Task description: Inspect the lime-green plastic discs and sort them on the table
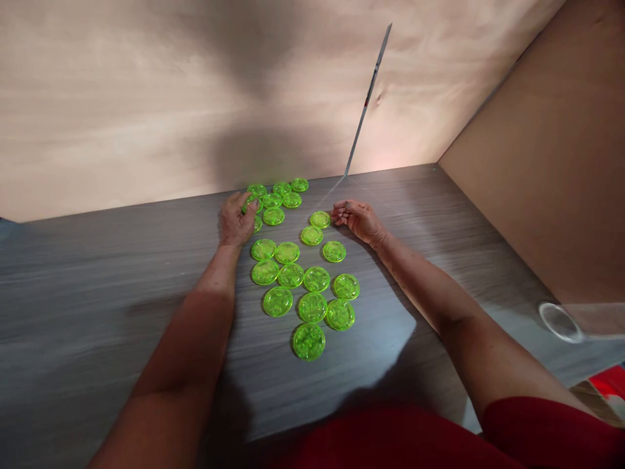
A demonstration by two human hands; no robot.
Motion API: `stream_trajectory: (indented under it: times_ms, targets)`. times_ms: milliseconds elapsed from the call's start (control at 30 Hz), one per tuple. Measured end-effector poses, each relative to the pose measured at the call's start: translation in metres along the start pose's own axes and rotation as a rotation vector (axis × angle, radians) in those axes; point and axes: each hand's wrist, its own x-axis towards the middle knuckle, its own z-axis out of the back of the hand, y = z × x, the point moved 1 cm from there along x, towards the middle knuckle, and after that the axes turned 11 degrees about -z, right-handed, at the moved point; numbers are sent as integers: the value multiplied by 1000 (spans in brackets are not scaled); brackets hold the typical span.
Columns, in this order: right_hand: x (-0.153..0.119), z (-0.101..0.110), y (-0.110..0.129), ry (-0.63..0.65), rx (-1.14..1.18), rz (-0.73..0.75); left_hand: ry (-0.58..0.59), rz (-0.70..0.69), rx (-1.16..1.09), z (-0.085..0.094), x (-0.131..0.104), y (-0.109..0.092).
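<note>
Several round, see-through green discs lie spread over the grey wood-grain table (185,260). My left hand (237,218) is at the upper left of the group, its fingers curved round the edge of a green disc (252,204). Beside a yellow-green disc (320,219) is my right hand (352,215), its fingers curled together; whether they hold anything is hidden. Nearest to me lies a single disc (309,342), below the rows in the middle.
A pale wooden wall (122,117) rises behind the table, and another panel (551,169) stands at the right. A thin upright strip (361,117) stands behind the discs. On the right lies a clear cylindrical container (561,322).
</note>
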Motion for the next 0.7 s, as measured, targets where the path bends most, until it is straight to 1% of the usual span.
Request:
stream_trajectory:
  times_ms: [67, 200, 333, 433, 567, 633, 700]
  targets:
    - [-1, -1, 1, -13, -3, -13, -16, -3, -4, 0, 0, 0]
    - [-1, -1, 2, -19, 7, -9, -4, -11, -25, 0, -1, 0]
    - [1, -2, 2, -20, -2, -8, -43, 19, -12, -3, -4, 4]
    - [0, -5, -3, -54, -46, 18, -54, 46, -10, -6, -8, 8]
    - [-1, -8, -11, -158, -272, 157, -47, 41, -13, -8, -8, 12]
    - [1, -6, -13, -239, -367, 234, -56, 25, -10, -8, -7, 13]
    - [7, 0, -13, -341, -400, 270, -61, 9, -13, -7, -6, 14]
